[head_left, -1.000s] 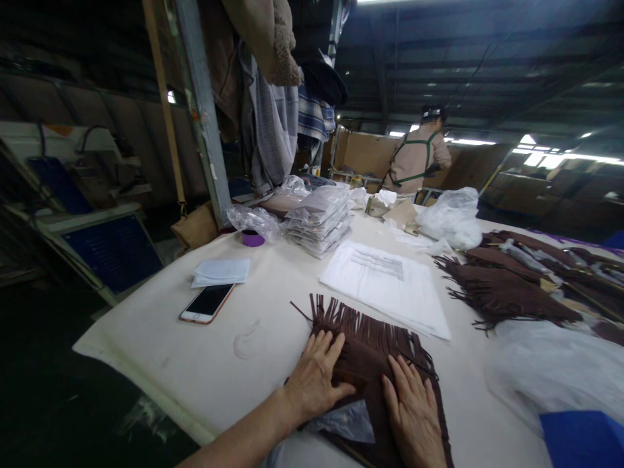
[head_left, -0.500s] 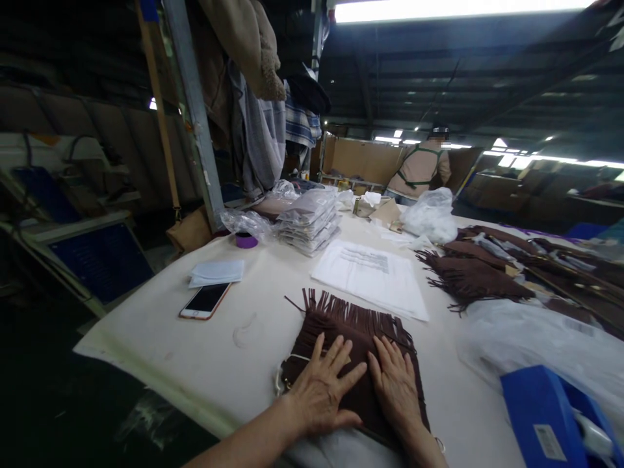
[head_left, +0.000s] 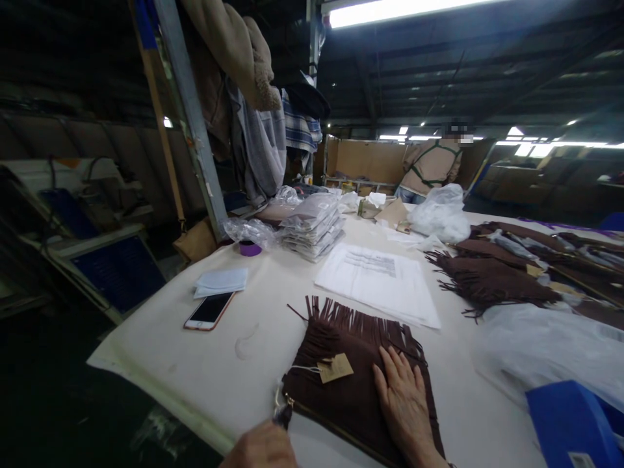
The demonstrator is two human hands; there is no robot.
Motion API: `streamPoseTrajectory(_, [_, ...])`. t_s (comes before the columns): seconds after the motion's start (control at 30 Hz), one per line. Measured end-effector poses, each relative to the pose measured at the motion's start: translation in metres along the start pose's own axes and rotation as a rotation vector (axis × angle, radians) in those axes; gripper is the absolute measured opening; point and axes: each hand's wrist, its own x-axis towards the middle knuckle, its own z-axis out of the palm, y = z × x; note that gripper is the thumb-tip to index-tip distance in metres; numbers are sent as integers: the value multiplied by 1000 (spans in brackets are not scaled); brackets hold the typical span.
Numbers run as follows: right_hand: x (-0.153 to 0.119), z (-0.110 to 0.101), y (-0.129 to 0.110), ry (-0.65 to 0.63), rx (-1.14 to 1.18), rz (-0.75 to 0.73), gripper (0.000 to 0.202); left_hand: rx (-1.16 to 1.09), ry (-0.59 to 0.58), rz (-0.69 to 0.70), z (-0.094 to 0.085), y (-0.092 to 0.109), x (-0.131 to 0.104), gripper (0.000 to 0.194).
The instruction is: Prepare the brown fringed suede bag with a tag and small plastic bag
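A dark brown fringed bag (head_left: pixel 351 403) lies flat on the table, its fringe pointing away from me. My right hand (head_left: pixel 404 396) rests on the bag's right half, palm down and fingers stretched out. At the bag's near left corner, my left hand (head_left: pixel 266 445) is closed, partly cut off by the bottom edge. Its fingertips meet a small dark tab (head_left: pixel 281 416) beside the end of a gold-toothed zip (head_left: pixel 331 429) and some clear wrapping. A tan hang tag (head_left: pixel 336 368) on a white string lies on the bag's left part.
White sheets (head_left: pixel 380 283), a stack of plastic-wrapped packets (head_left: pixel 314 227), a phone (head_left: pixel 208 312) and purple tape (head_left: pixel 249 247) lie on the table (head_left: pixel 234 364). More fringed brown bags (head_left: pixel 492 276), clear plastic (head_left: pixel 531 344) and a blue box (head_left: pixel 568 416) are at right. A person (head_left: pixel 433 162) stands behind.
My left hand has left the bag's surface and moved down and left to its corner, closing there. The hang tag is now uncovered. My right hand stays on the bag.
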Motion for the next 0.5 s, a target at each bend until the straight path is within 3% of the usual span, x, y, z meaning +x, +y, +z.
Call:
streamPoseTrajectory(0.07, [-1, -1, 1, 25, 29, -12, 44, -183, 183, -509, -34, -3, 30, 25])
streamPoseTrajectory(0.13, [-2, 0, 2, 55, 49, 3, 44, -516, 373, -991, -55, -15, 67, 23])
streamPoseTrajectory(0.17, [-3, 2, 2, 68, 57, 20, 46, -605, 389, -1077, -60, -24, 84, 24])
streamPoseTrajectory(0.27, [-3, 11, 2, 62, 94, 76, 53, -823, 327, -1164, -57, -53, 123, 25])
streamPoseTrajectory(0.37, [-4, 12, 3, -16, 205, 114, 55, -973, 227, -1199, -48, -73, 140, 30])
streamPoseTrajectory(0.5, [-3, -22, 17, -76, 582, 233, 49, -1104, 123, -1257, -48, -85, 149, 38])
